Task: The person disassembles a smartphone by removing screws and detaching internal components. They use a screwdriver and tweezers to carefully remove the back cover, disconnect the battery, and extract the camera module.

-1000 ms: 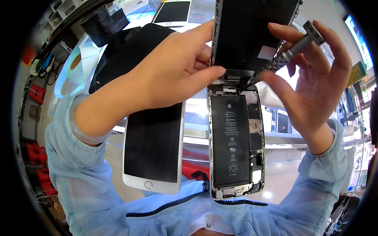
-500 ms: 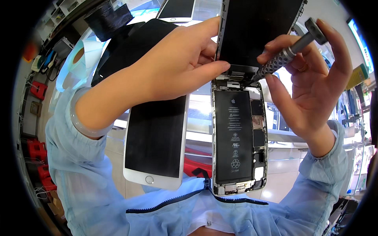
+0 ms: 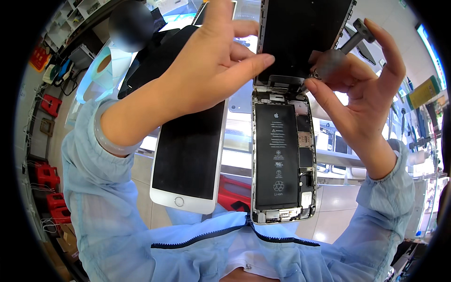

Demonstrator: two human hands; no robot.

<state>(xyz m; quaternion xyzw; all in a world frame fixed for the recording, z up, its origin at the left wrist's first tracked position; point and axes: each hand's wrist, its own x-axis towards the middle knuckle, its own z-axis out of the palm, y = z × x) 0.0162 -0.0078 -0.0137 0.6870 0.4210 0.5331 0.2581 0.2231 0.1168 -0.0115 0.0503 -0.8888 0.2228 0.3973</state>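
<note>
top centre: left hand point(image 3: 218, 63) pinching screen point(image 3: 300, 42) | right hand point(image 3: 364, 101) pinching screwdriver point(image 3: 350, 44) | phone point(image 3: 306, 157) popped open, battery point(image 3: 277, 155) still in tho

Smooth, glassy front noted on white phone point(image 3: 189, 160). Matt wrap seen on battery point(image 3: 277, 157). Metal, dull sheen, observed on driver point(image 3: 349, 46). Thin, creased cloth seen on sleeves point(image 3: 101, 202); bangle point(image 3: 100, 137) glossy.

One left hand point(image 3: 221, 61), one right hand point(image 3: 369, 91); one screwdriver point(image 3: 347, 47); one opened phone point(image 3: 306, 141), one raised screen point(image 3: 298, 37), one battery point(image 3: 277, 157); one bracelet point(image 3: 101, 136); two sleeves point(image 3: 101, 178) point(image 3: 383, 202).
</note>
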